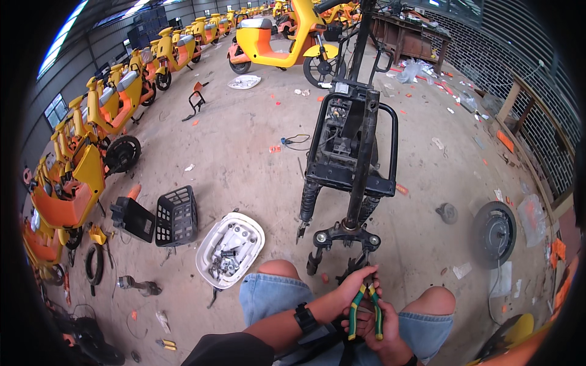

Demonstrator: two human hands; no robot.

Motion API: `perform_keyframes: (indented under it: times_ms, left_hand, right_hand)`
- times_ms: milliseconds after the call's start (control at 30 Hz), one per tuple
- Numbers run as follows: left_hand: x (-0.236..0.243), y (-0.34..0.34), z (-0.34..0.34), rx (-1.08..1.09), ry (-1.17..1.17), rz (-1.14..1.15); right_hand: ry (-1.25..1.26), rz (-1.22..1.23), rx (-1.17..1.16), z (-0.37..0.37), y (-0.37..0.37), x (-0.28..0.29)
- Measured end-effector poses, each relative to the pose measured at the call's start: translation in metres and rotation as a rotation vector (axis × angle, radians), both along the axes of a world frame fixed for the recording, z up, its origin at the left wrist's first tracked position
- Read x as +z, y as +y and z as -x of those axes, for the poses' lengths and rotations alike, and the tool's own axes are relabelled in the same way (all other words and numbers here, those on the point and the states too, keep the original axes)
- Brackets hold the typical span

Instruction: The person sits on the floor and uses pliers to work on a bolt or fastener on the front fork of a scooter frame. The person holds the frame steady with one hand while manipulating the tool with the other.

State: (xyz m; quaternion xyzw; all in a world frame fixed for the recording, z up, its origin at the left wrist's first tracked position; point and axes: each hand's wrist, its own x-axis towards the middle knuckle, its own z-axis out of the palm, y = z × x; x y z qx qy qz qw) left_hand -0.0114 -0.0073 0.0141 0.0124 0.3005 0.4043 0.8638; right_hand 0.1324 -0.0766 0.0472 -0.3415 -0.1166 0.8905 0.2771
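A pair of green and yellow pliers point(354, 312) is held between the person's knees, just in front of the lower end of a black scooter frame point(386, 182). The handles are gripped by the right hand point(390, 332), its fingers wrapped across them, and are spread apart. The left hand point(351, 289) is curled close to the jaw end; whether anything is pinched in its fingers cannot be made out, and the tips of the jaws are too small to be read.

With bare fingers so near the jaws, skin could be nipped if the handles were squeezed suddenly. A slip could be caused by a loose grip, and the knuckles might then be knocked against the fork clamp point(345, 235) just beyond. The frame is seen with no wheel at this end, so it could be tipped or shifted by a hard pull.

Small metal parts point(227, 266) are gathered loosely in a white tray point(260, 236) beside the left knee; they could be spilled if the tray were bumped by the leg. Anything dropped could be lost among the scraps on the floor point(268, 198), where a wheel point(493, 236) is also laid, well to the right.
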Motion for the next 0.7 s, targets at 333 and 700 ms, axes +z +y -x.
perform_keyframes:
  times_ms: [333,700]
  left_hand:
    - [0.012,0.002,0.003,-0.006,-0.046,-0.055]
    - [-0.010,0.008,-0.001,0.118,0.096,-0.019]
  right_hand:
    - [-0.137,-0.063,-0.010,0.003,-0.003,0.003]
    - [0.019,0.030,-0.023,0.002,0.004,-0.001]
